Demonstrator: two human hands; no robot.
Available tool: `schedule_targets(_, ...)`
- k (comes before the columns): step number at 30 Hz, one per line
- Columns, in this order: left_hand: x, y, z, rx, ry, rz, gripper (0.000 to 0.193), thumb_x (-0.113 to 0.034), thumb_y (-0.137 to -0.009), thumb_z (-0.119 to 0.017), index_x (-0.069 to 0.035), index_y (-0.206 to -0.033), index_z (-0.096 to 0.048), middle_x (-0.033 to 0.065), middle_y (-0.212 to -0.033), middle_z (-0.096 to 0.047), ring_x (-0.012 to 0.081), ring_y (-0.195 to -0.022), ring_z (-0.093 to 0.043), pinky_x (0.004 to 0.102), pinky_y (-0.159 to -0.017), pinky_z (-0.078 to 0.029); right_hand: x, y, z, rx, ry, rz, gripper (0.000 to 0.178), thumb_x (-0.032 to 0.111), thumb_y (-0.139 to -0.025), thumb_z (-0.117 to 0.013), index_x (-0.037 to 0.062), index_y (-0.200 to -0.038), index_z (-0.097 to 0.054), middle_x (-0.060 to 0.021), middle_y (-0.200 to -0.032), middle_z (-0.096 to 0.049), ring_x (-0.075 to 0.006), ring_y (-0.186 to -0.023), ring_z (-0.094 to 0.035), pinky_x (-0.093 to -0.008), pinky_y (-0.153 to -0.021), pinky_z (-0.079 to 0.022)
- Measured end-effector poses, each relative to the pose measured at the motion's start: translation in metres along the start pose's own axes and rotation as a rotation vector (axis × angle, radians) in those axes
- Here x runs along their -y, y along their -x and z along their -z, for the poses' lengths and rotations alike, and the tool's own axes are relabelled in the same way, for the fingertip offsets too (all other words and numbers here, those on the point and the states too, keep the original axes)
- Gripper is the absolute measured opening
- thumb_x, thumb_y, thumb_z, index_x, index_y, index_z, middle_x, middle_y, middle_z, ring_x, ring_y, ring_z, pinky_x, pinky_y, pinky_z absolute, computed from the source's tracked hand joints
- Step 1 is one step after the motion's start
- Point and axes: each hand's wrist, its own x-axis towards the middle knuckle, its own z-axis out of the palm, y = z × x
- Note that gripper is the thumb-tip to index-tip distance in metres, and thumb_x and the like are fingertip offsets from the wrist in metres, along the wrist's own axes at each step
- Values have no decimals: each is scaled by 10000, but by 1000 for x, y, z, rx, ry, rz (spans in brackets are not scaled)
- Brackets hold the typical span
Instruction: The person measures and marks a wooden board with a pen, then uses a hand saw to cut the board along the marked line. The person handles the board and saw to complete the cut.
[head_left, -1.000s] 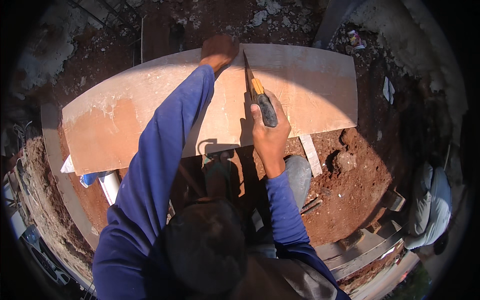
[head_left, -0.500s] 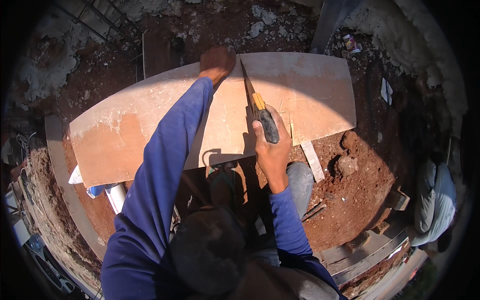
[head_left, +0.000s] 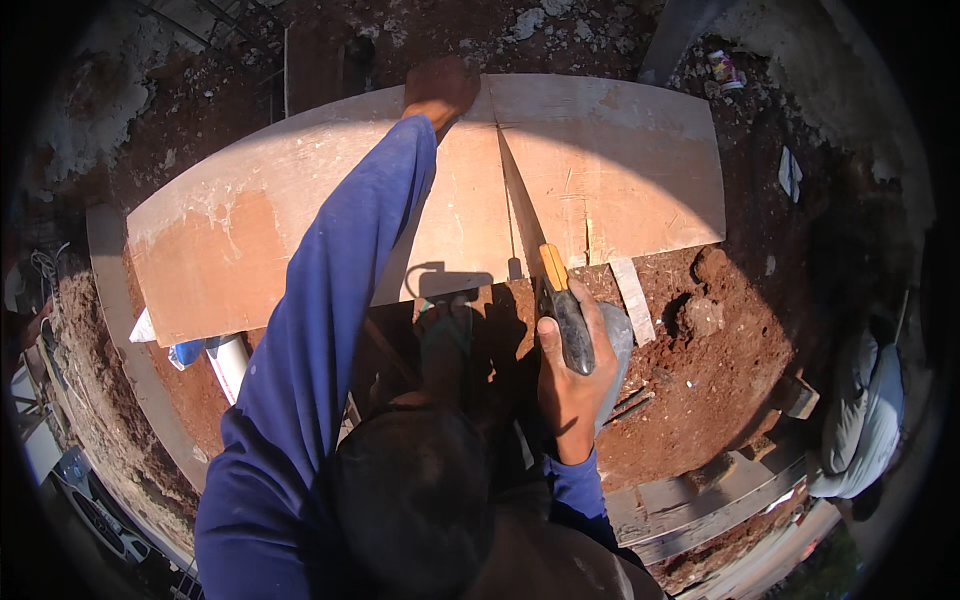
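Observation:
A handsaw (head_left: 567,318) with a yellow and black handle is in my right hand (head_left: 580,385), whose fingers wrap round the grip. Its tapering blade lies along a cut in a pale plywood board (head_left: 330,200), the tip well in from the near edge. From the tip a thin line runs on to the far edge. My left hand (head_left: 441,90) is closed over that far edge, just left of the line; its fingertips are hidden. My right hand is nearer to me than the board's near edge.
A narrow wood strip (head_left: 632,300) sticks out under the board's near edge. Reddish soil with clods (head_left: 700,315) lies at the right, with planks (head_left: 720,500) below it. A pale sack (head_left: 870,425) stands far right. A white tube (head_left: 228,365) lies near the board's left end.
My right hand has drawn the saw back toward me, so the handle is now past the near edge. My left hand keeps its place on the board. The view has shifted slightly.

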Motion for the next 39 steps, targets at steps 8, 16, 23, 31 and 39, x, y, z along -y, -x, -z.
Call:
schedule_targets(8,7,-1,-2,-58,-50,44,545,-452,-955,-460,21,-1000,-726,275,-995,-699,455,-968,-672,506,-896,-520,-1,-65,-37,68,-126,-8,425,215,-934,-707,-36,-1260,-601,-114,-986,-681,-131,-876,-608,-294,-800,-504)
schedule_targets(16,2,-26,47,-100,-34,12,510,-416,-945,-456,6,-925,-742,262,-1002,-698,423,-966,-674,486,-896,-514,16,-9,-3,-3,-58,98,449,163,-904,-719,-64,-1267,-582,-189,-1071,-701,-234,-973,-679,-326,-848,-530)
schedule_targets(23,-3,-13,18,-12,-54,71,556,-458,-968,-436,4,-948,-745,268,-1017,-696,407,-990,-676,500,-914,-504,15,-70,-43,-25,-111,60,474,275,-902,-693,29,-1290,-576,-176,-1029,-719,-264,-947,-715,-352,-821,-538)
schedule_targets(31,-25,10,33,74,-169,38,640,-549,-973,-410,-2,-953,-741,241,-1010,-705,415,-960,-676,486,-882,-514,35,-67,-3,61,-225,11,471,158,-890,-652,-13,-1316,-546,-195,-1013,-713,-252,-947,-710,-357,-846,-529)
schedule_targets(39,-29,37,67,-12,-229,-252,617,-515,-980,-412,-3,-821,-717,238,-870,-700,436,-832,-673,487,-792,-527,86,-43,56,131,-210,51,512,132,-876,-639,-3,-1357,-524,-214,-1065,-695,-287,-977,-692,-373,-874,-515)
